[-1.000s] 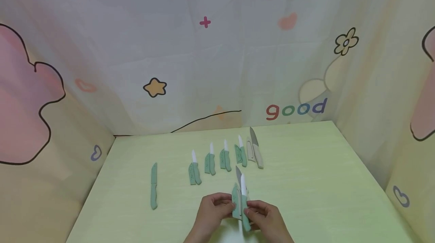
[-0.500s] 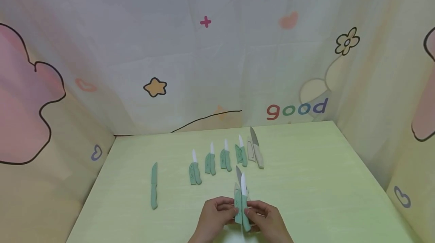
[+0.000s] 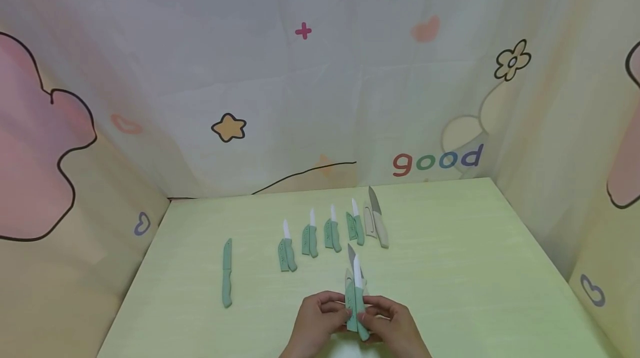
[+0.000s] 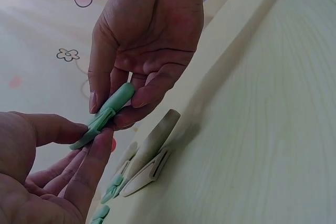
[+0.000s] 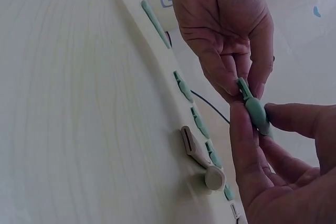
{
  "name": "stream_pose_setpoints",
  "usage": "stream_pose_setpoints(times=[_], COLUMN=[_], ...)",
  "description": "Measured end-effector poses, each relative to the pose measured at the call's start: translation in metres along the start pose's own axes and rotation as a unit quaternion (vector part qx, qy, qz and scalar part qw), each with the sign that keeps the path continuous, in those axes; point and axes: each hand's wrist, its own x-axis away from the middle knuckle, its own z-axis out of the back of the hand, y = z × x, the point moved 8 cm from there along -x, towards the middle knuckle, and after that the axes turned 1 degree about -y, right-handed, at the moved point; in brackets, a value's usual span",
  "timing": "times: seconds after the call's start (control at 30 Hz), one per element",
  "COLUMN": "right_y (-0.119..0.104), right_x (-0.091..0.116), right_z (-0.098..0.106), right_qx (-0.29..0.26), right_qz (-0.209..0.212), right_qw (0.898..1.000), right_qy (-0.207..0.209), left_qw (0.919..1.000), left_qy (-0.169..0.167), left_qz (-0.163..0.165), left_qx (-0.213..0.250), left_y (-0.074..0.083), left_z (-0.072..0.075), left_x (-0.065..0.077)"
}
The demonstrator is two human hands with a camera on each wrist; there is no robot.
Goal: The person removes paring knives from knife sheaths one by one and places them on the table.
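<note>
Over the front middle of the table, my left hand (image 3: 320,319) pinches a green knife sheath (image 3: 350,305) between thumb and fingers. My right hand (image 3: 392,322) grips the green handle of a small paring knife (image 3: 358,274), its white blade bare and pointing away. Sheath and handle lie side by side, close against each other in the head view. Below them on the table lies a beige-handled knife (image 4: 160,132) with a beige sheath (image 4: 147,174) next to it. From the head, the held pieces hide most of that pair; its grey blade tip shows.
Farther back stands a row of several green knives (image 3: 309,238), each with its sheath alongside. A second beige knife (image 3: 380,224) with a grey blade ends the row at right. One sheathed green knife (image 3: 227,274) lies at the left. A printed curtain (image 3: 320,97) encloses the table.
The left hand has moved right, bringing the green sheath up against the knife handle and turning it more upright. Hardly any movement shows in the right hand. Knives on the table stay put.
</note>
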Motion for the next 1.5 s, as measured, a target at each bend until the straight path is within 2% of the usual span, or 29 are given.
stream_pose_setpoints(times=[0.4, 0.9, 1.2, 1.3, 1.5], right_y=[-0.002, -0.003, -0.003, -0.002, -0.001], right_x=[0.002, 0.002, 0.002, 0.001, -0.002], right_z=[0.003, 0.031, 0.047, 0.051, 0.061], right_qx=[0.022, 0.034, 0.048, 0.055, 0.072], right_qz=[-0.009, 0.029, 0.046, 0.042, 0.035], right_qw=[1.0, 0.997, 0.992, 0.989, 0.983], right_qy=[0.016, 0.062, 0.108, 0.13, 0.166], left_qw=[0.9998, 0.9979, 0.9929, 0.9888, 0.9677], left_qy=[-0.001, 0.018, 0.04, 0.049, 0.068], left_qz=[-0.018, -0.036, -0.048, -0.057, -0.095], left_qx=[-0.012, -0.052, -0.102, -0.129, -0.224], left_y=[-0.001, 0.003, 0.007, 0.01, 0.019], left_z=[-0.005, -0.024, -0.032, -0.033, -0.037], left_x=[-0.003, -0.022, -0.034, -0.035, -0.04])
